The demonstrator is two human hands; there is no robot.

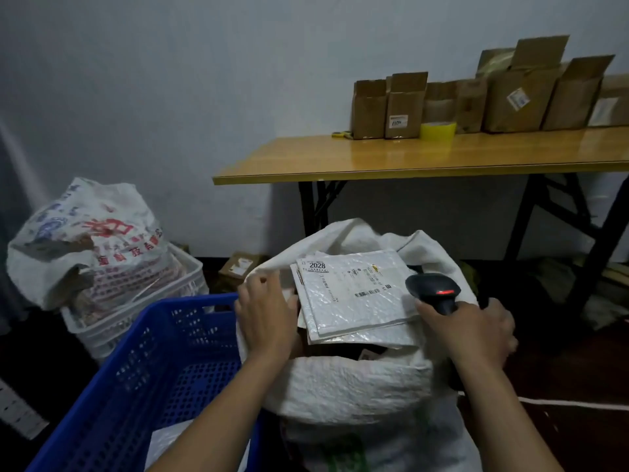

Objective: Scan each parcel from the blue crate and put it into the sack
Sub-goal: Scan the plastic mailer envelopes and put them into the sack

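The parcel (354, 294) lay label up across the mouth of the sack (357, 386). The right hand (473, 328) gripped the scanner (432, 289), its red light lit near the parcel's right edge. The left hand (265, 311) curled at the left edge; whether it held parcel or sack cloth was unclear. Best to aim squarely at the barcode (367, 294), then tip the parcel in. The blue crate (153, 352) was cut off below, its contents mostly hidden.

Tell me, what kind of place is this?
Probably a small parcel-sorting room: the right hand holds a barcode scanner by labelled mailers in a white sack, beside a blue crate, with cardboard boxes lined along a table.
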